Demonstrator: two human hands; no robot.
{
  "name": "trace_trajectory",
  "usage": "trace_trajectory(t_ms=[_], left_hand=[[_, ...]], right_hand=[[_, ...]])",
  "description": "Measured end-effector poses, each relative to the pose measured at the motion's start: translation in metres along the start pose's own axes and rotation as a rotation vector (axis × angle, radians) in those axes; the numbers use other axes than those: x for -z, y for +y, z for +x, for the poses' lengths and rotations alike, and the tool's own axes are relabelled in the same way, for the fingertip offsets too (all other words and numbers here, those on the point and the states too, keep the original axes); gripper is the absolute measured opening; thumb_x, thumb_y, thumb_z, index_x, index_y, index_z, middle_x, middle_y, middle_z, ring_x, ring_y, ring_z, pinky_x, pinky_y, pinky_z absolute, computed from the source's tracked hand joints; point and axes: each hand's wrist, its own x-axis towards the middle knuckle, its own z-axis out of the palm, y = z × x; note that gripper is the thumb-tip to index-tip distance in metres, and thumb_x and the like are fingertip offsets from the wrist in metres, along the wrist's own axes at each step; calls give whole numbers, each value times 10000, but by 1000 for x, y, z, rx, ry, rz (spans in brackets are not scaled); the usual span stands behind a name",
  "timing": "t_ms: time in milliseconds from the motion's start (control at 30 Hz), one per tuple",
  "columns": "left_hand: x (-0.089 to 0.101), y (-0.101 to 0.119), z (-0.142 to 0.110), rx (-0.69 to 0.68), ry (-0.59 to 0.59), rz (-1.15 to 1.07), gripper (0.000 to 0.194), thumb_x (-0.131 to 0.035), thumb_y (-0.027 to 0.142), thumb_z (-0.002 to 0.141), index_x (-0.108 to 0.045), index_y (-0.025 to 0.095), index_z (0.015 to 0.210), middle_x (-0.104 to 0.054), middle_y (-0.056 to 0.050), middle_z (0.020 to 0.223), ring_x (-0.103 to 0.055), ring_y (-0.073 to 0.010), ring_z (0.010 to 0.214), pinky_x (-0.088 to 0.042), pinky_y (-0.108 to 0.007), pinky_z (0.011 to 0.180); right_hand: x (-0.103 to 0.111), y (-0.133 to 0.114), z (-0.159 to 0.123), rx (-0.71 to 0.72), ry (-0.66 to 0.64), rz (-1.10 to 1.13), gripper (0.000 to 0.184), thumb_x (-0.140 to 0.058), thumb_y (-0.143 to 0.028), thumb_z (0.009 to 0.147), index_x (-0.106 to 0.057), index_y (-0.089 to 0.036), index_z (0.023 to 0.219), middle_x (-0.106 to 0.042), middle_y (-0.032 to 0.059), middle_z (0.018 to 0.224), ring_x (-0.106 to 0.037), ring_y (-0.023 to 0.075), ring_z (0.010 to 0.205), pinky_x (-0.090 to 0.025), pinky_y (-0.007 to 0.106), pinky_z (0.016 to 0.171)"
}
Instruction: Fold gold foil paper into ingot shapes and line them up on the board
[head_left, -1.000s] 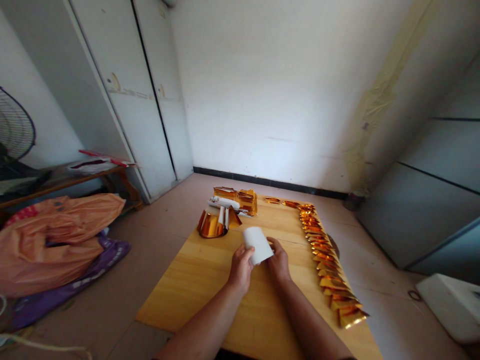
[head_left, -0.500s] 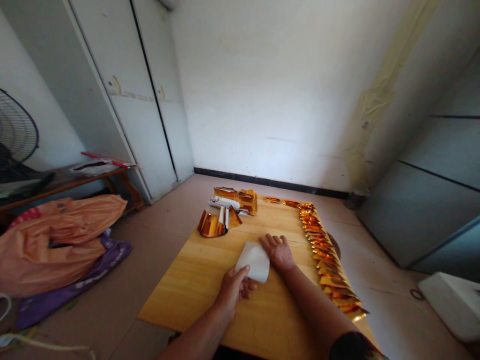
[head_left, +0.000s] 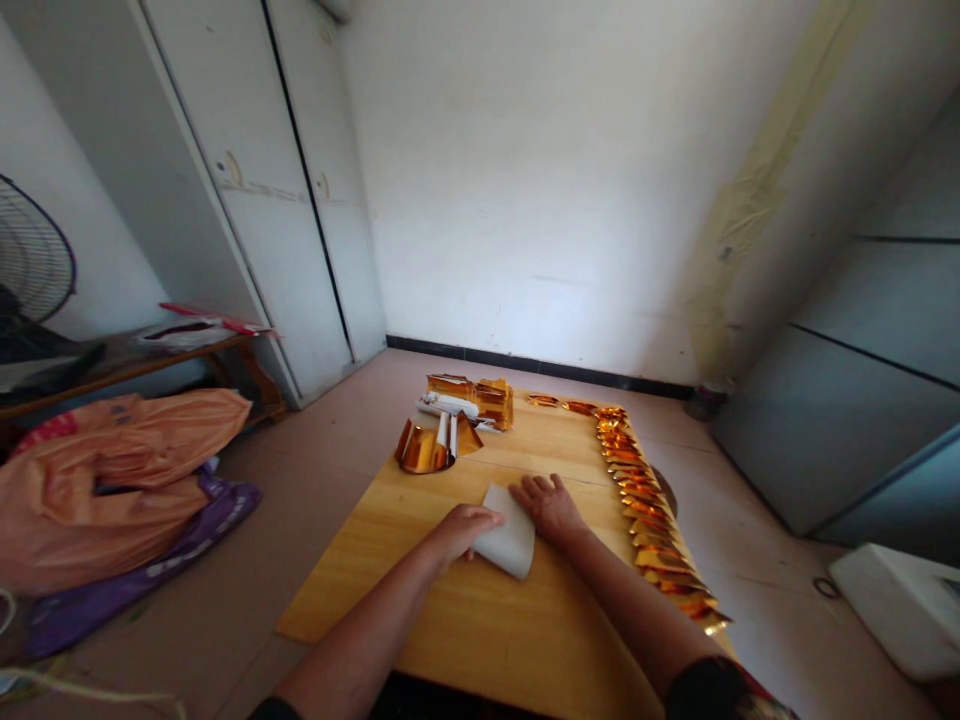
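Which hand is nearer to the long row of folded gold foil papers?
Right. The right hand lies left of the gold foil row, with a gap; the left hand is farther left, holding the white folded paper.

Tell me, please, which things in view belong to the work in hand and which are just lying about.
Work, judging by placement:
white paper, in the left hand, right hand at its edge
wooden tabletop
folded gold pieces
gold sheets

Apparently just lying about:
fan
orange plastic
purple bag
white box
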Motion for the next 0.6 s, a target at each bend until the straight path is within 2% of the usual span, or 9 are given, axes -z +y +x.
trace_trajectory(t_ms=[67,167,233,333,400,467,600], left_hand=[[-2,1,5,13,-9,60,334,-588,456,697,-647,127,702,-526,26,531,-405,-72,392,-249,-197,333],[-5,1,8,65,17,62,367,-563,510,713,-569,154,625,-443,56,418,-368,-69,315,-187,-205,336],[-6,1,8,105,16,39,374,-559,526,709,-561,157,646,-461,50,399,-395,-79,302,-166,-203,339],[-6,-1,9,145,2,-24,410,-557,554,686,-578,144,675,-477,37,379,-415,-85,303,-169,-199,344],[-7,-3,11,168,-18,-90,443,-556,574,673,-598,136,724,-488,39,390,-426,-80,310,-172,-194,351],[-10,-3,13,184,-45,-141,463,-550,577,670,-612,133,783,-496,44,408,-437,-76,316,-171,-191,356],[-12,-1,12,219,-51,-158,458,-530,550,688,-614,137,866,-519,46,457,-456,-79,325,-181,-198,360]], right_hand=[[1,3,0,-28,11,22,402,-393,-210,929,-468,-262,1321,-512,124,1329,-492,265,1148,-354,490,958],[-1,6,-8,-121,93,106,427,-401,-146,900,-491,-225,1310,-452,139,1392,-457,268,1211,-383,457,954],[-5,6,-18,-143,186,229,446,-388,-109,878,-508,-200,1298,-455,143,1390,-446,247,1234,-381,424,981],[-8,-1,-37,-29,289,496,467,-407,-165,860,-482,-199,1320,-510,127,1335,-473,209,1214,-393,392,998],[-5,-11,-47,64,281,587,573,-523,-307,816,-422,-185,1366,-446,145,1393,-435,250,1253,-381,426,1011],[0,-20,-52,102,245,599,657,-591,-364,758,-423,-164,1360,-454,166,1381,-433,285,1248,-352,459,1023],[4,-27,-50,55,228,666,421,-517,-195,757,-572,-187,1175,-621,105,1175,-545,234,1094,-369,415,992]])
